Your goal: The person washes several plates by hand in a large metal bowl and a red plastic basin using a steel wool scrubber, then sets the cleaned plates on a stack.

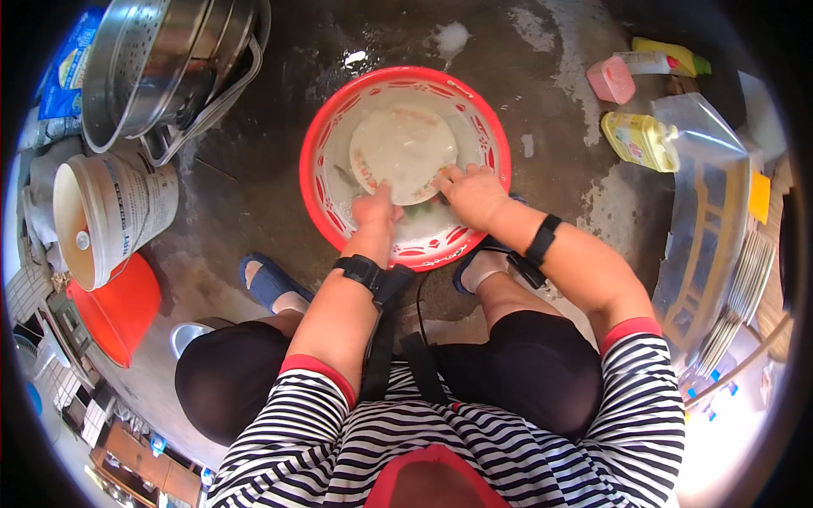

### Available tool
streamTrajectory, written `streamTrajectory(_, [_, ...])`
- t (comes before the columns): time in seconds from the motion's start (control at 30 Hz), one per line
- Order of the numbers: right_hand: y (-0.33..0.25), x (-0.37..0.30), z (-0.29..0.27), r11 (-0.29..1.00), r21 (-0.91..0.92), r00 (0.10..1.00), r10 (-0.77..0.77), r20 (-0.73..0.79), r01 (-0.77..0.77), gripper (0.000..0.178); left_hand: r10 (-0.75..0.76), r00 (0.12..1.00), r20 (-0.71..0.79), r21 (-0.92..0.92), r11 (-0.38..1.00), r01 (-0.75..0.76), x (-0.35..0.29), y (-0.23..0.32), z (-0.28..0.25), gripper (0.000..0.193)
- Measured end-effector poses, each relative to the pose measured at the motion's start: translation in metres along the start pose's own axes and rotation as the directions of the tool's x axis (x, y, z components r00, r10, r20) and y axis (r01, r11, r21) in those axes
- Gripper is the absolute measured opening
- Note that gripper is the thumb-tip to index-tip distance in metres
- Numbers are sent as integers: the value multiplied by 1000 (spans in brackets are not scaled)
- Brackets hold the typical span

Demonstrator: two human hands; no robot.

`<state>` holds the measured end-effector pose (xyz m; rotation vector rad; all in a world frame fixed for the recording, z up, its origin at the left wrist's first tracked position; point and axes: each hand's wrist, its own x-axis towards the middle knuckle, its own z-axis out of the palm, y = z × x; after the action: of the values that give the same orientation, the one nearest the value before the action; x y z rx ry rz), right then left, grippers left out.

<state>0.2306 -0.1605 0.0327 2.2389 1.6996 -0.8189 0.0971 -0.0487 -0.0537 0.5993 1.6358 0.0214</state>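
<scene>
A wide enamel basin (308,165) with a red rim and red pattern stands on the wet floor between my feet. It holds cloudy water and a round white plate (402,144) with a faint orange floral border. My left hand (375,209) grips the plate's near left edge, thumb on top and fingers curled. On the near right edge, my right hand (474,196) pinches the rim, its fingertips over the border. Something greenish shows in the water below the plate, too unclear to name.
At the left stand stacked steel steamer pots (157,68), a white bucket (140,203) and an orange-red tub (123,309). A yellow detergent bottle (639,141) and a pink container (611,80) are at right, near a transparent plastic sheet (690,220).
</scene>
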Motion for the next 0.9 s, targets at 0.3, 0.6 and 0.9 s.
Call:
streamTrajectory(0.3, [20, 31, -5, 930, 358, 987, 128, -99, -85, 22, 109, 993, 36, 15, 994, -109, 10, -14, -16, 27])
streamTrajectory(0.6, [16, 107, 12, 940, 306, 856, 280, -435, -152, 37, 136, 966, 220, -401, 915, -38, -7, -11, -19, 32])
streamTrajectory(0.9, [-50, 82, 30, 822, 482, 844, 2, -537, 305, 36, 217, 959, 183, -531, 843, -90, -21, 12, -23, 38])
